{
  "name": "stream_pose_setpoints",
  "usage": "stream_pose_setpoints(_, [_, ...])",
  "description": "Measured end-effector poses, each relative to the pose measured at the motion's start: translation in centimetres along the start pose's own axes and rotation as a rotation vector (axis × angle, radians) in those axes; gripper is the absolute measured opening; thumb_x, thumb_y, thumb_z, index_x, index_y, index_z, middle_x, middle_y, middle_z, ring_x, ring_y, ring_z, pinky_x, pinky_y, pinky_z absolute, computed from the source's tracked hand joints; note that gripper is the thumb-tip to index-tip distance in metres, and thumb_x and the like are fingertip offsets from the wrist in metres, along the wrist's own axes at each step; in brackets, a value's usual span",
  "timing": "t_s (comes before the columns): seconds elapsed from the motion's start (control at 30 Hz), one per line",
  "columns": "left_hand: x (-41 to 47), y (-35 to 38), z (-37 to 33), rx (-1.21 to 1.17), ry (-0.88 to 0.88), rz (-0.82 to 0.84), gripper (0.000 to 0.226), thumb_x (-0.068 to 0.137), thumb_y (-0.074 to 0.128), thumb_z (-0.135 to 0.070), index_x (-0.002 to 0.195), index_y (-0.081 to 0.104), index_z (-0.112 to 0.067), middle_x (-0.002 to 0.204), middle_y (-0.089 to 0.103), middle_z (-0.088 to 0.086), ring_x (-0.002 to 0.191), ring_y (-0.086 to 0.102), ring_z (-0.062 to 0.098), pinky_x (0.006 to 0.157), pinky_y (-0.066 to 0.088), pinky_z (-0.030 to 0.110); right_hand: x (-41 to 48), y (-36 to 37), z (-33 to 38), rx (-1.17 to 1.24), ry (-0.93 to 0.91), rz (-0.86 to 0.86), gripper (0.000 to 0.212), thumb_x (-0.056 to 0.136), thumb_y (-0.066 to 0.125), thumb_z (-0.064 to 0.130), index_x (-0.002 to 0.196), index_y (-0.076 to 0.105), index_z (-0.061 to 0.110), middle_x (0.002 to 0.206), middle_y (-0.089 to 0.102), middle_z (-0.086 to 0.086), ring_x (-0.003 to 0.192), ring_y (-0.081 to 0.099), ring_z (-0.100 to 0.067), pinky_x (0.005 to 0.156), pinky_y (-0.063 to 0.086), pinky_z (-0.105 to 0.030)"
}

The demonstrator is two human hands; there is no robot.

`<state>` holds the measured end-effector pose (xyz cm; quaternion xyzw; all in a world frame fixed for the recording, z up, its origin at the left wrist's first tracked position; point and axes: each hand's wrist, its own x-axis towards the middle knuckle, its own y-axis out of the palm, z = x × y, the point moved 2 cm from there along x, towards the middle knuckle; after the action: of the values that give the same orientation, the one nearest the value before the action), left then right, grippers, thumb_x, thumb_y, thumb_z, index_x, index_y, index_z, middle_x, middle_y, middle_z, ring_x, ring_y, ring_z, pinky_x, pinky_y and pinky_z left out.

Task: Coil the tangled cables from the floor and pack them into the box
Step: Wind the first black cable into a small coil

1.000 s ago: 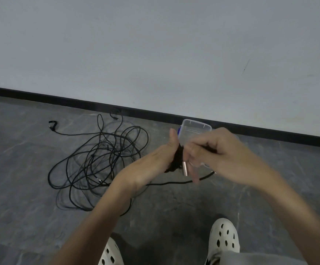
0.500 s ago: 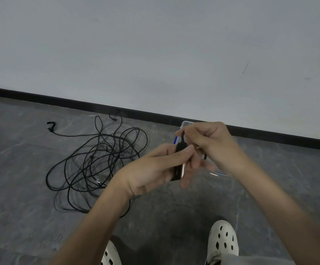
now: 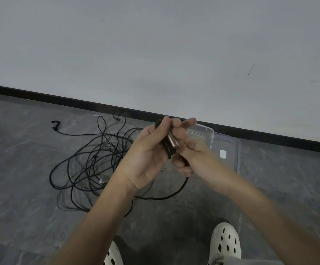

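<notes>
While the floor by its wall edge carries most of the black cable tangle, left of the clear plastic box, each wrap wants laying flat and even. The left hand curls round the small coil, and the right hand pinches the trailing strand, which it should feed without twist, keeping the metal plug tucked in. Against half a second earlier, both hands sit higher, uncovering the box, and a strand now hangs to the floor.

We look from one head-worn wide-angle camera, forward and down. The left hand and right hand sit close; floor and wall lie farther.
</notes>
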<state>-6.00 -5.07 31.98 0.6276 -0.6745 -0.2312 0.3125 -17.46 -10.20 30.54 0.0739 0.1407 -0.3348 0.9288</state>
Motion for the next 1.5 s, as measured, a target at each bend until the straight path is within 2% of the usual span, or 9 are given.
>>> stream_pose_setpoints(0.2, [0.2,-0.2,-0.3,-0.105,0.04,-0.092,0.028,0.091,0.051,-0.029,0.087,0.076,-0.016,0.083,0.072,-0.003,0.121,0.059,0.015,0.095,0.047,0.02,-0.5,0.8,-0.5,0.01,0.059,0.017,0.033,0.102,0.04,0.029,0.078,0.06,0.02,0.062,0.058,-0.001,0.054,0.052,-0.012,0.053,0.045,-0.021])
stream_pose_setpoints(0.4, [0.2,-1.2,-0.9,0.027,0.1,-0.155,0.029,0.095,0.047,-0.022,0.106,0.072,-0.012,0.115,0.071,0.005,0.125,0.056,0.012,0.098,0.045,0.018,-1.1,2.4,-0.9,-0.046,0.025,0.152,0.014,0.1,0.046,0.011,0.096,0.057,0.003,0.076,0.067,-0.006,0.072,0.068,-0.019,0.076,0.056,-0.033])
stream_pose_setpoints(0.67, [0.2,-2.0,-1.0,0.254,0.159,-0.274,0.035,0.106,0.031,-0.016,0.135,0.044,0.0,0.135,0.06,0.008,0.137,0.042,0.01,0.106,0.032,0.029,-1.7,2.5,-0.7,-0.096,0.056,0.204,0.021,0.096,0.055,0.01,0.115,0.058,0.001,0.09,0.071,-0.007,0.092,0.07,-0.021,0.091,0.055,-0.034])
stream_pose_setpoints(0.9, [0.3,-2.1,-1.7,0.22,0.18,-0.283,0.031,0.105,0.034,-0.019,0.13,0.049,-0.008,0.138,0.058,0.006,0.138,0.041,0.009,0.107,0.033,0.029,-1.6,3.6,-2.0,-0.047,0.178,0.205,0.02,0.101,0.047,0.017,0.105,0.057,0.0,0.094,0.073,-0.007,0.099,0.066,-0.021,0.096,0.05,-0.034])
stream_pose_setpoints(1.03, [0.3,-2.4,-1.7,0.161,0.191,-0.318,0.033,0.105,0.032,-0.025,0.125,0.056,-0.011,0.129,0.064,0.005,0.135,0.046,0.012,0.11,0.033,0.029,-1.2,3.4,-2.2,-0.089,0.154,0.094,0.028,0.105,0.033,0.018,0.099,0.056,0.003,0.06,0.057,0.001,0.066,0.062,-0.015,0.072,0.055,-0.026])
stream_pose_setpoints(1.13, [0.4,-2.5,-1.9,0.1,0.206,-0.373,0.045,0.104,0.034,-0.028,0.098,0.077,-0.015,0.106,0.072,-0.001,0.134,0.048,0.017,0.112,0.034,0.03,-0.6,2.4,-1.9,-0.02,0.118,-0.037,0.023,0.105,0.034,0.015,0.1,0.053,0.004,0.046,0.036,0.011,0.042,0.038,-0.005,0.047,0.042,-0.016])
stream_pose_setpoints(1.23, [0.4,-2.1,-2.1,0.049,0.207,-0.361,0.04,0.106,0.031,-0.029,0.096,0.066,-0.012,0.072,0.063,-0.005,0.121,0.059,0.018,0.099,0.044,0.025,-0.1,1.2,-1.3,-0.006,0.068,-0.149,0.016,0.104,0.038,0.017,0.096,0.05,0.009,0.05,0.031,0.009,0.042,0.027,-0.005,0.04,0.029,-0.017])
stream_pose_setpoints(1.33, [0.4,-1.7,-2.0,0.106,0.205,-0.328,0.05,0.105,0.03,-0.03,0.077,0.069,-0.017,0.063,0.054,-0.007,0.11,0.065,0.017,0.094,0.047,0.02,0.4,0.0,-0.5,0.016,-0.008,-0.242,0.018,0.104,0.039,0.018,0.092,0.05,0.01,0.051,0.028,0.008,0.043,0.022,-0.007,0.038,0.021,-0.018])
stream_pose_setpoints(1.5, [0.5,-1.8,-1.7,0.238,0.165,-0.3,0.045,0.106,0.028,-0.03,0.081,0.063,-0.018,0.056,0.051,-0.006,0.105,0.066,0.018,0.092,0.048,0.02,0.6,-2.4,0.7,0.007,-0.167,-0.404,0.022,0.103,0.042,0.016,0.095,0.06,0.007,0.053,0.024,0.005,0.047,0.018,-0.01,0.039,0.015,-0.02])
